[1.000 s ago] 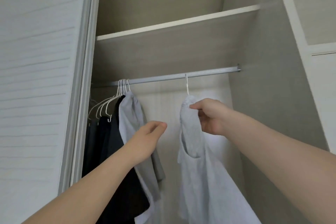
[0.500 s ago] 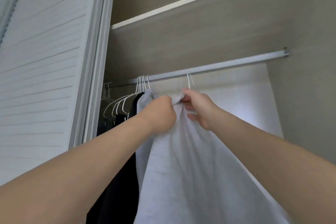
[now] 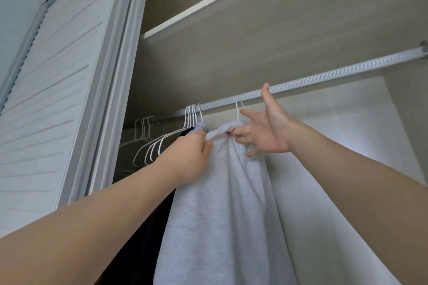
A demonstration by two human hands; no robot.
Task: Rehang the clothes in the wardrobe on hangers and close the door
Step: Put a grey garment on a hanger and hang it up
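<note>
In the head view, the light grey garment (image 3: 222, 203) hung from a white hanger (image 3: 238, 111) hooked on the rail (image 3: 324, 76). Just below the rail, the left hand (image 3: 190, 157) pinched the garment's bunched top edge, while the right hand (image 3: 266, 132) was splayed wide, fingertips touching the cloth. Dark clothes (image 3: 157, 227) hung toward the rail's left end.

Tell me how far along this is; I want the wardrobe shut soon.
Done: dark clothes hang on white hangers at the left of the rail. In hand: the light grey garment hangs from a hanger hooked on the rail; the left hand grips its top, the right hand touches it with straight fingers. Left: settle it, then close the open door.
</note>
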